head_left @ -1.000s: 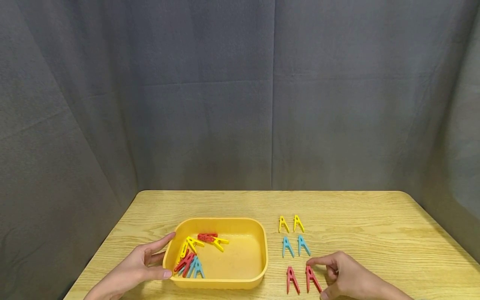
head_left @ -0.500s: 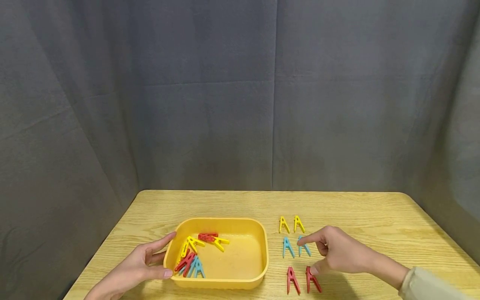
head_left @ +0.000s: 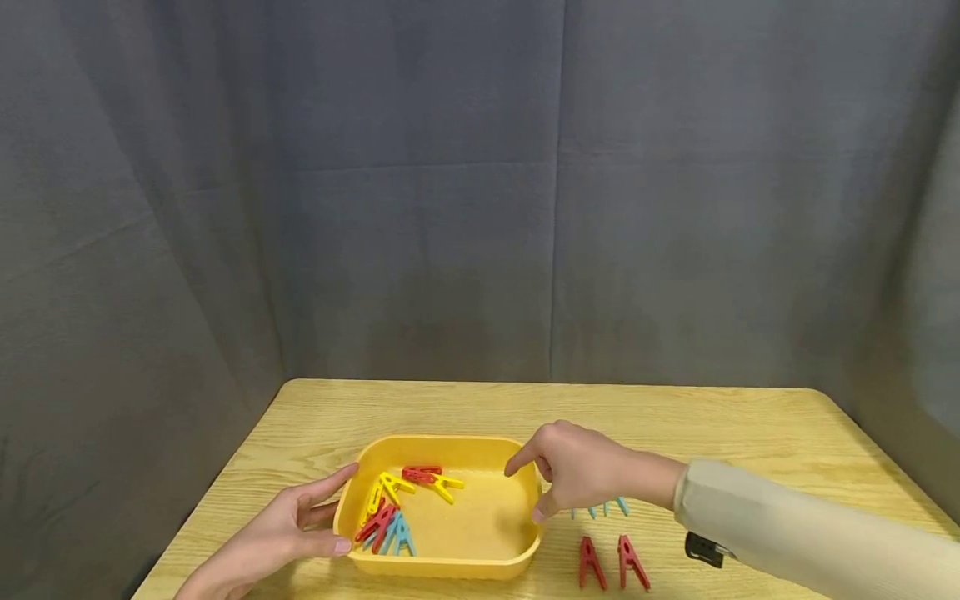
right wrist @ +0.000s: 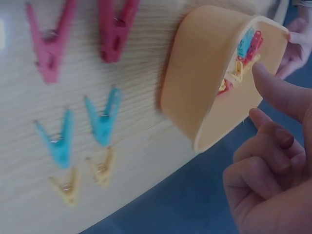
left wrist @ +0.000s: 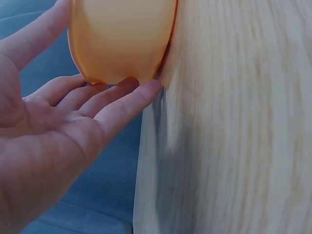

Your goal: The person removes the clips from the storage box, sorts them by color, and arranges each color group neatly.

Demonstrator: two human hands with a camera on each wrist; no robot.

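Over tray (head_left: 442, 569) | right grip (head_left: 577, 471) empty, loosely curled | left grip (head_left: 277, 537) spread, touching wall

Light wooden table (head_left: 465, 408) with rounded corners; creased grey fabric backdrop (head_left: 420, 208) behind; even light

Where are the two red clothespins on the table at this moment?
In the head view, the two red clothespins lie side by side on the table, right of the yellow tray, near the front edge and under the right forearm.
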